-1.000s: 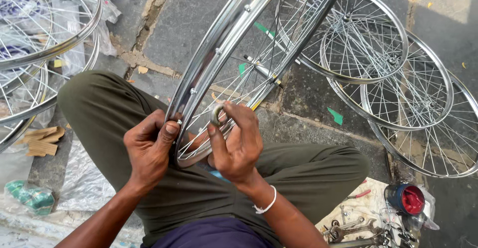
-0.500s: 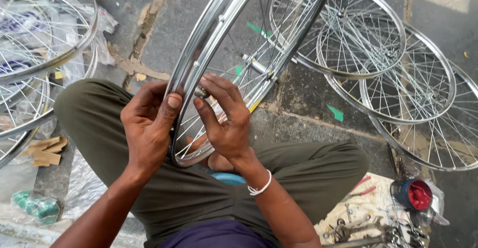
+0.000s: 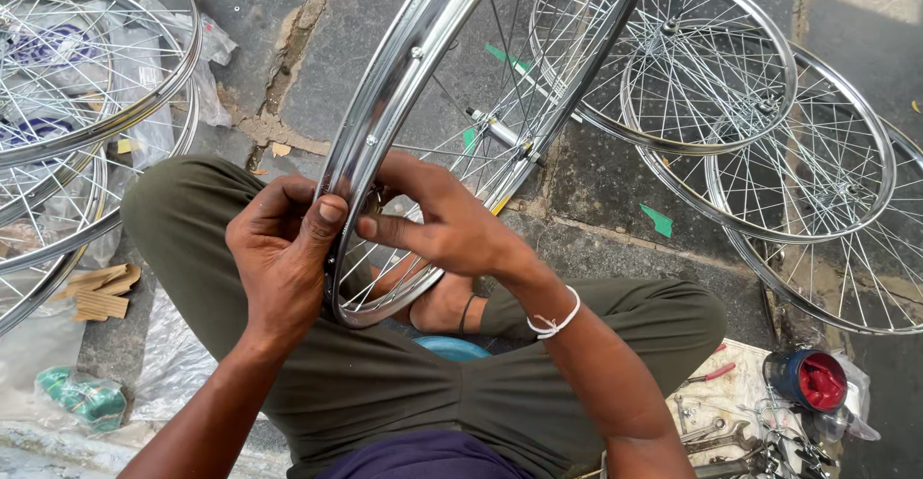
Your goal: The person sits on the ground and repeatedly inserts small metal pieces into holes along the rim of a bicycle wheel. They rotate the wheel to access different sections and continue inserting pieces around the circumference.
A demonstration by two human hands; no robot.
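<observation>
A shiny metal bicycle wheel rim [image 3: 394, 85] with thin spokes and a hub [image 3: 495, 131] stands upright on my lap, between my crossed legs in olive trousers. My left hand [image 3: 279, 253] grips the rim's lower left edge, thumb pressed against the metal. My right hand [image 3: 437, 219] reaches through the spokes from the right, its fingers pinching at the inside of the rim next to the left thumb. What the fingertips pinch is too small to see. A white band circles my right wrist.
Several finished spoked wheels [image 3: 740, 85] lie on the stone ground at the right, and more [image 3: 67, 75] lie at the left over plastic bags. A blue tin with a red inside [image 3: 808, 380] and metal tools [image 3: 721, 436] lie on a cloth at lower right. Cardboard scraps [image 3: 101, 291] lie at left.
Both hands have shifted slightly up the rim and closer together. My right fingers have closed in against the rim's inner side beside the left thumb.
</observation>
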